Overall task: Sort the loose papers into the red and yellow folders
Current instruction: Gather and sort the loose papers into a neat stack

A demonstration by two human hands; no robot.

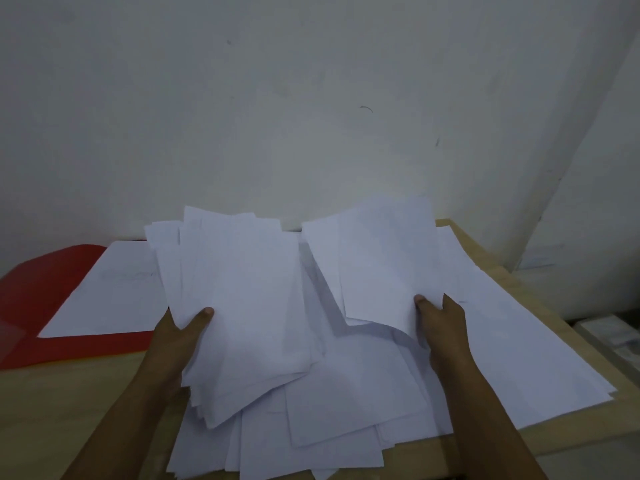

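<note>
Splitting stack: left hand [180,336] grips fanned sheaf [242,306], right hand [440,317] pinches sheets [377,258]; peel singly toward red folder [31,306].

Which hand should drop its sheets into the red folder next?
Left, probably. The left hand grips a paper stack right beside the open red folder; the right hand pinches its sheets farther away.

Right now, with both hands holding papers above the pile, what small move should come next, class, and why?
Probably carry the left hand's bundle of sheets left onto the open red folder, which already holds one sheet. The right hand pinches a separate sheaf; no yellow folder is clearly visible.
</note>
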